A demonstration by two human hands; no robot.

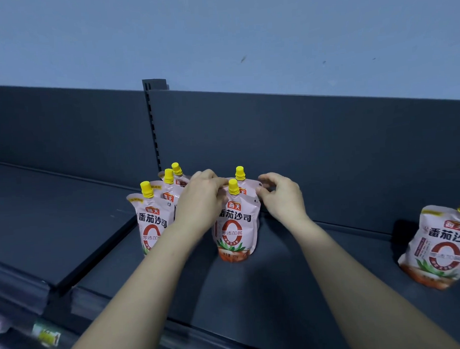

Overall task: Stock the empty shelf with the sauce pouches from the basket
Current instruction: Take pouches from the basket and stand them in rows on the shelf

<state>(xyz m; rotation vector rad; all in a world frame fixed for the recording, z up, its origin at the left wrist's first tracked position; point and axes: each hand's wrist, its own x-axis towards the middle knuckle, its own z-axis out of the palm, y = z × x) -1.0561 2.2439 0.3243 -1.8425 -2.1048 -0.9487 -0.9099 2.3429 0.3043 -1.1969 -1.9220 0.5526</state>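
Pink sauce pouches with yellow caps stand on a dark grey shelf (pixel 294 277). A row of three pouches (pixel 152 222) stands at the left. To its right stands a front pouch (pixel 236 232) with a second pouch (pixel 241 179) right behind it. My left hand (pixel 201 199) pinches the front pouch's top left corner. My right hand (pixel 280 196) pinches the top right corner; whether of the front or the back pouch I cannot tell. One more pouch (pixel 435 247) stands tilted at the far right. The basket is out of view.
The shelf's dark back panel (pixel 301 150) rises behind the pouches, with a slotted upright post (pixel 153 125) at its left. Another shelf section (pixel 54 221) lies to the left. Blurred goods (pixel 46 338) show on a lower shelf at bottom left.
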